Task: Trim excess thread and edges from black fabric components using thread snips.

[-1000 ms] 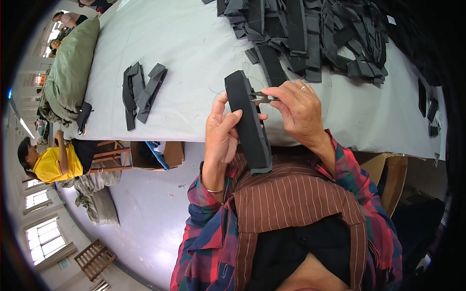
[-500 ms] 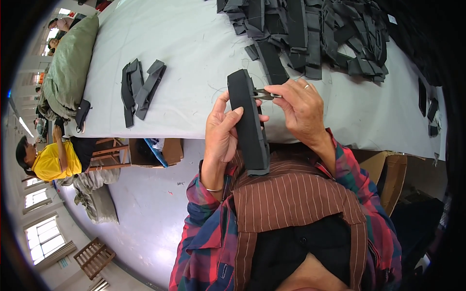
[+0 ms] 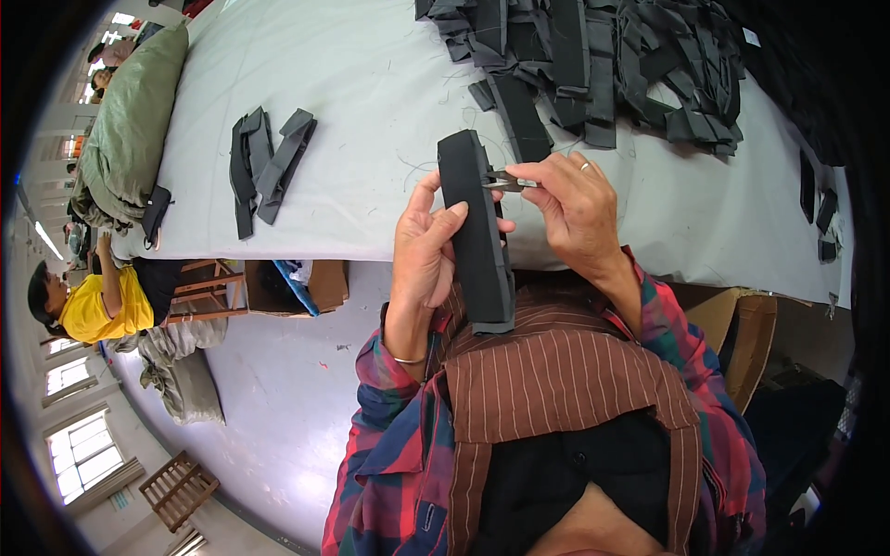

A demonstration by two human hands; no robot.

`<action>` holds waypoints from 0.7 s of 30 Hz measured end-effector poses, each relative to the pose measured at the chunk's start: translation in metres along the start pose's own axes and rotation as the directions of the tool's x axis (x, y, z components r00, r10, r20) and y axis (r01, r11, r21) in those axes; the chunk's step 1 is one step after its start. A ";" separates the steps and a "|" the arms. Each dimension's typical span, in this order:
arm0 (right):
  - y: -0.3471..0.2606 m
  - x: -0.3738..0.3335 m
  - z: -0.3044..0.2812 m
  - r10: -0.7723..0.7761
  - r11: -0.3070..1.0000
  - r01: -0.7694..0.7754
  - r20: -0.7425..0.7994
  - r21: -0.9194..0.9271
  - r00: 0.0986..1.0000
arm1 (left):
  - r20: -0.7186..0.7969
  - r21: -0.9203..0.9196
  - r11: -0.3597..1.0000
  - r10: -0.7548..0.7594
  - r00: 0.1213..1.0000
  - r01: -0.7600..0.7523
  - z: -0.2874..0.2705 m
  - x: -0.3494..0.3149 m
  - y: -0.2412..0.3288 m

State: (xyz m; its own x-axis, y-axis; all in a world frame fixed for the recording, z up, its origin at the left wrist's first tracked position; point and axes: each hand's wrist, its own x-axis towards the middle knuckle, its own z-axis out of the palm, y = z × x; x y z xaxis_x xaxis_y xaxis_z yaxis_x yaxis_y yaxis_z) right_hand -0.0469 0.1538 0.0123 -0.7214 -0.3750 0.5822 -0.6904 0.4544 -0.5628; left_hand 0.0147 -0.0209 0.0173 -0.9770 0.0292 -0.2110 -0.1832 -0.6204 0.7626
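Note:
My left hand (image 3: 428, 243) grips a long dark fabric strip (image 3: 476, 246) upright, the thumb across its front and fingertips showing past its right edge. Between the thumb and fingers of my right hand (image 3: 575, 202) is a small pair of thread snips (image 3: 513, 182). Their blades touch the strip's right edge, near its upper part; the tips are partly hidden by the fabric. Farther off on the table lies a big pile of similar dark strips (image 3: 570, 56). Two or three folded strips (image 3: 269, 171) lie apart on the left.
A pale cloth covers the table (image 3: 343, 213). At its left stands a green sack (image 3: 134, 125). A person in a yellow top (image 3: 107, 301) is at the far left. Cardboard boxes (image 3: 329, 285) stand below the table edge, another box (image 3: 749, 343) at right. Loose threads dot the cloth.
Both hands, strip and snips stay almost in place, the strip's top slightly higher and to the right. The person in yellow has shifted an arm a little. The view moved slightly.

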 end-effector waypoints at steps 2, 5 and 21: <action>-0.002 0.000 -0.002 0.023 0.999 -0.024 0.020 0.031 1.000 | 0.001 -0.001 1.000 -0.002 1.000 0.002 -0.001 0.000 -0.001; -0.002 -0.001 -0.002 0.005 1.000 -0.005 0.021 -0.008 1.000 | -0.001 0.000 1.000 -0.012 1.000 0.012 -0.001 0.000 -0.002; -0.005 0.001 0.008 0.071 0.993 -0.081 0.111 0.082 0.991 | -0.038 0.200 0.980 0.008 0.999 0.000 0.007 -0.003 -0.007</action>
State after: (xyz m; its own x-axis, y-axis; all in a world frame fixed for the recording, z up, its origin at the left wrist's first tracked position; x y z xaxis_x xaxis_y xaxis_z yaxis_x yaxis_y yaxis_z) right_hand -0.0445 0.1443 0.0111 -0.7703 -0.4289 0.4719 -0.6321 0.4153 -0.6542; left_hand 0.0183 -0.0112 0.0163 -0.9736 -0.0052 -0.2282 -0.2013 -0.4514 0.8693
